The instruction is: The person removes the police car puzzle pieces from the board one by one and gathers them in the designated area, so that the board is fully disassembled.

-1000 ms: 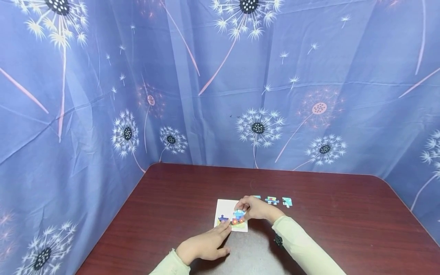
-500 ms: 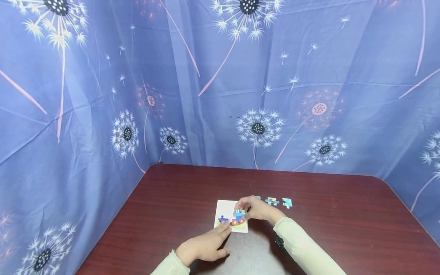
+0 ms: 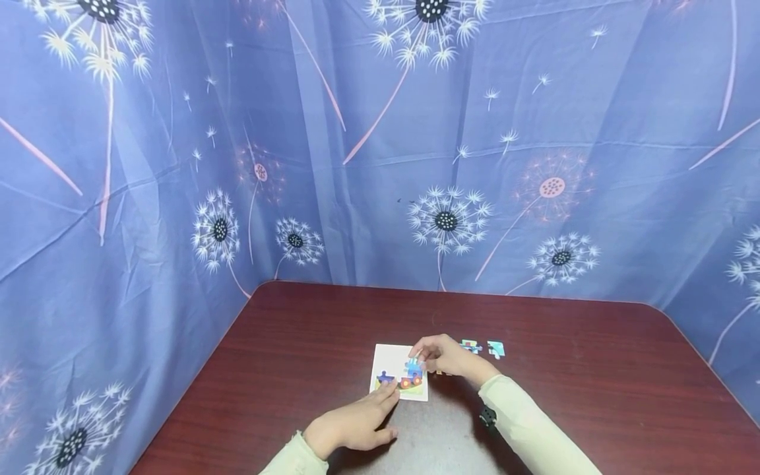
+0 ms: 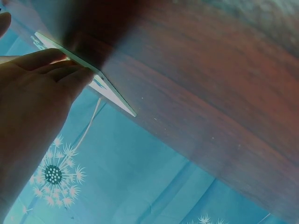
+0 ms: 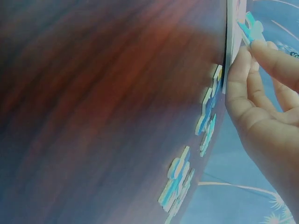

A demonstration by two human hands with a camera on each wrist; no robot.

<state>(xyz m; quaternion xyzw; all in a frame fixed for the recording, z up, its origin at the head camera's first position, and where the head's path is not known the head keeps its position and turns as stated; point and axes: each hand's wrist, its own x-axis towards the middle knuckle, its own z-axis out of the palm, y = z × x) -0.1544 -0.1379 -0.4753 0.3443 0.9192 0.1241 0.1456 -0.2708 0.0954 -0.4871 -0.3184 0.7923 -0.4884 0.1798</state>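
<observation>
A white puzzle board [image 3: 388, 356] lies on the table, bearing train-picture pieces along its near side, including a dark blue piece [image 3: 386, 377] and a piece with red-orange wheels [image 3: 411, 382]. My left hand [image 3: 358, 422] rests its nearly straight fingers on the board's near edge; the left wrist view shows its fingertips touching the board [image 4: 117, 97]. Over the board's right side, my right hand [image 3: 442, 354] pinches a light blue puzzle piece [image 5: 252, 29] between thumb and fingers. That piece looks tilted in the right wrist view, and my fingers cover part of it.
Loose puzzle pieces lie right of the board, among them a colourful one [image 3: 471, 346] and a light blue one [image 3: 495, 349]. Another dark blue piece [image 5: 208, 102] lies close beside the board, under my right hand. A blue dandelion-print curtain [image 3: 368, 198] hangs behind the table [image 3: 570, 369].
My right hand has shifted slightly up and to the right, and the puzzle piece in its fingers has shifted with it. A loose piece under the hand now shows. My left hand has stayed put.
</observation>
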